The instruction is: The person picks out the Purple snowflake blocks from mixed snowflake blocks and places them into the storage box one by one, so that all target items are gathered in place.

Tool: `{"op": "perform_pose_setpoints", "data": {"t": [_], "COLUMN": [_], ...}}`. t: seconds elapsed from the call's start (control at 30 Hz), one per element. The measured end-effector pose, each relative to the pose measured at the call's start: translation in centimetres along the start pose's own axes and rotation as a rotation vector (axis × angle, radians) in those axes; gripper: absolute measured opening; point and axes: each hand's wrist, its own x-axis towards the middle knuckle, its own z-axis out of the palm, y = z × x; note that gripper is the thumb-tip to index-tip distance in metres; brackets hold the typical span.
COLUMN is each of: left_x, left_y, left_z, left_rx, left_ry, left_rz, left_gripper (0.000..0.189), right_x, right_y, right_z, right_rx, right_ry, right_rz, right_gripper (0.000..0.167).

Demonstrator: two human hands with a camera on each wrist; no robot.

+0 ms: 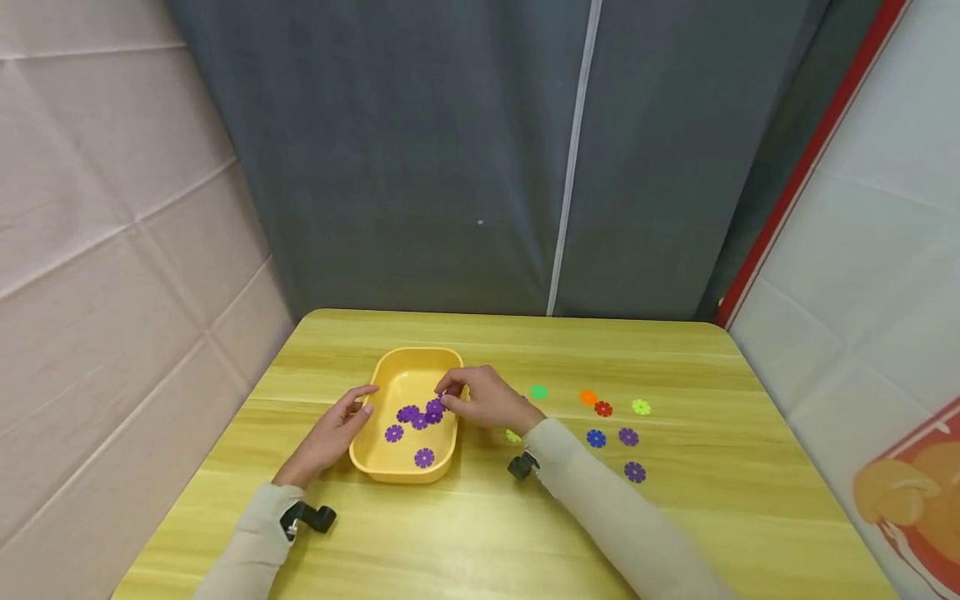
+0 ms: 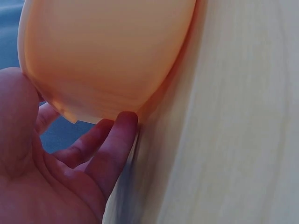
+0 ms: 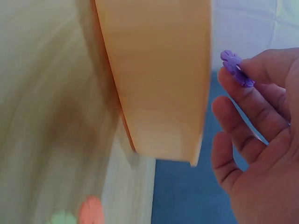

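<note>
A shallow yellow plastic basin (image 1: 405, 477) stands left of the middle of the table, with several purple flower-shaped discs (image 1: 423, 457) lying in it. At its left side my left hand (image 1: 324, 437) holds the wall. In the left wrist view the thumb is by the rim, and the fingertips (image 2: 125, 119) press the outside of the wall low down. Above the basin's right rim, my right hand (image 1: 491, 404) pinches one purple flower-shaped disc (image 3: 237, 68) between thumb and index finger. The other fingers of that hand are bent and hold nothing.
On the wooden table (image 1: 480, 533), right of the basin, lie loose discs: green (image 1: 539, 392), orange (image 1: 588, 397), red (image 1: 603, 409), yellow-green (image 1: 641, 407), blue (image 1: 596, 438) and purple (image 1: 635, 472). My right forearm partly covers others. A grey curtain (image 1: 420, 167) hangs behind the table.
</note>
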Motion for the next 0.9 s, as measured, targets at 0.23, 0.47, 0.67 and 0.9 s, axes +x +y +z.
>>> {"op": "perform_pose_setpoints", "data": {"t": [0.23,0.47,0.67,0.9], "left_x": [0.0,0.0,-0.1,-0.3], "left_y": [0.4,0.4,0.3,0.3], "left_z": [-0.1,-0.1,0.0,-0.1], "left_rx": [0.000,0.001,0.010,0.007], "left_ry": [0.001,-0.001,-0.004,-0.004], "left_rz": [0.007,0.006,-0.007,-0.010], "left_gripper": [0.052,0.052,0.052,0.052], "right_x": [1.0,1.1,1.1,0.8], "right_y": [-0.2,0.2,0.5,0.0], "right_z": [1.7,2.7,3.0,2.3], "right_rx": [0.028,0.005,-0.016,-0.048], "right_ry": [-0.055,-0.104,-0.113,-0.066], "right_rz": [0.031,0.056,0.051,0.083], "right_gripper": [0.014,0.016,0.017,0.014]}}
